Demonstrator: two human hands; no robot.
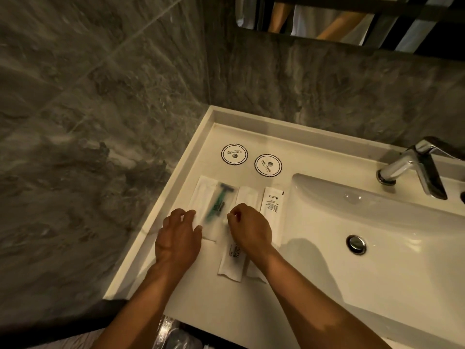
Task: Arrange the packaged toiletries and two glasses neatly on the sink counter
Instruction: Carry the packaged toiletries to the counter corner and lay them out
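Several white toiletry packets lie side by side on the white sink counter (251, 142). The razor packet (216, 197), with a green razor showing through, sits at the left. My left hand (180, 238) rests flat on its lower left edge, fingers spread. My right hand (249, 229) pinches the top of a long white packet (232, 263) with black print. A plain white packet (247, 195) and a printed sachet (273, 201) lie further right. Two round paper coasters (234, 154) (268, 165) sit behind them. No glasses are in view.
The basin (377, 222) with a chrome drain (356, 244) fills the right side, with a chrome faucet (412, 167) behind it. Grey marble walls close in the left and back. A mirror edge runs along the top. Clear plastic items show below the counter front.
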